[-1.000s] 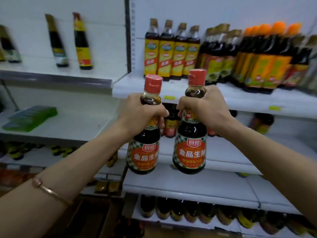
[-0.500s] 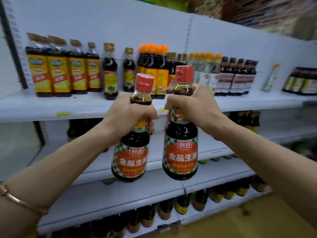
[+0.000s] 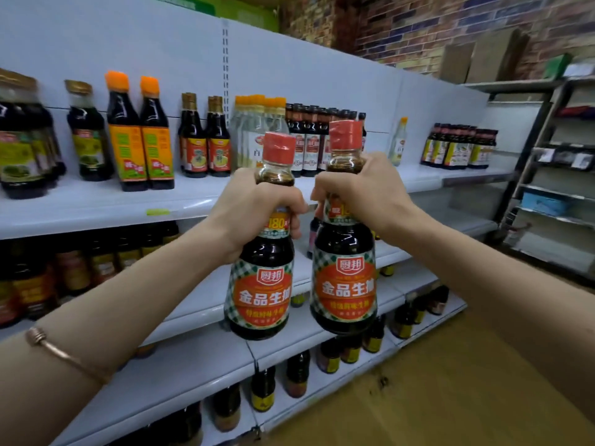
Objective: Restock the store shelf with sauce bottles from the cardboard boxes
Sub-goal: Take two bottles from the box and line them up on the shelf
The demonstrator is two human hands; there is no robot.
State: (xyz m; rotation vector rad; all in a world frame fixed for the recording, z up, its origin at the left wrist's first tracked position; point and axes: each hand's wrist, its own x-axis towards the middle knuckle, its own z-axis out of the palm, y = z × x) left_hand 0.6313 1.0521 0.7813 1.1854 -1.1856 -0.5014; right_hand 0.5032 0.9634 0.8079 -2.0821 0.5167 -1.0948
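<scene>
dark glass, red caps: in the head view, the only one there is, two matching sauce bottles are held upright in the air in front of the white store shelf (image 3: 106, 210). the left hand (image 3: 254, 207) is wrapped around the neck of the left bottle (image 3: 260, 284), fingers curled just under its cap. the right hand (image 3: 357, 191) is clamped the same way on the neck of the right bottle (image 3: 346, 278), which sits a little higher. the two bottles hang side by side, near each other but not touching, and neither rests on any shelf board. the hands themselves are close together, knuckles almost meeting.

behind them the upper board carries orange-capped bottles (image 3: 140, 133) and other dark rows, with bare stretches between groups. lower boards hold more dark bottles. a thin bracelet (image 3: 61, 352) sits on the left wrist. no cardboard box is in view.

my guess at the risks from here: each bottle hangs from a neck grip alone, so the heavy body could swing and knock its neighbour, since they are so near. setting one down among tightly packed rows could tip a standing bottle. with both hands full, neither is free to steady anything that wobbles. glass on that wooden floor (image 3: 450, 381) would likely break.
</scene>
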